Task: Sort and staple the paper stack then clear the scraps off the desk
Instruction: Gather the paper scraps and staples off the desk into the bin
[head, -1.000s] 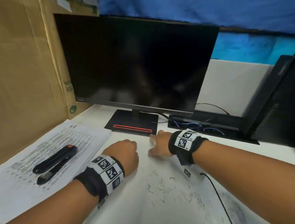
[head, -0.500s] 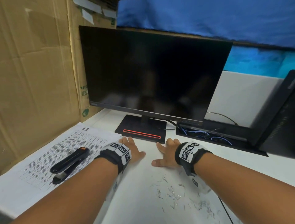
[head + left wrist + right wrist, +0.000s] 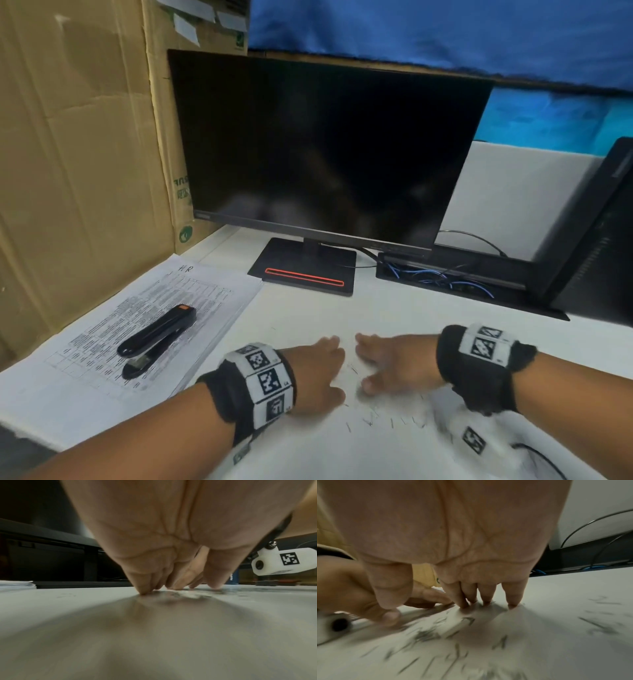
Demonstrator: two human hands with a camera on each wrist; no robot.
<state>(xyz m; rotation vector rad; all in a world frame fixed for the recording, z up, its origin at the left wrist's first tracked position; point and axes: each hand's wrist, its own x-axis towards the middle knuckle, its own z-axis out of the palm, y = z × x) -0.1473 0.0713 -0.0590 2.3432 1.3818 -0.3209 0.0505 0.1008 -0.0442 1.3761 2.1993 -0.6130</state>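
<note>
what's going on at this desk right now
A person has both hands flat on the white desk, fingertips down, with loose staple scraps scattered between and just in front of them. The left hand and right hand sit close together, apparently raking the scraps into a pile. Off to the left, the black stapler lies on top of the printed paper stack, untouched. A dark monitor stands behind.

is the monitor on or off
It looks off, or at least dark: the monitor screen is black all over, with only faint reflections. A power light cannot be made out, so sleep mode cannot be ruled out.
</note>
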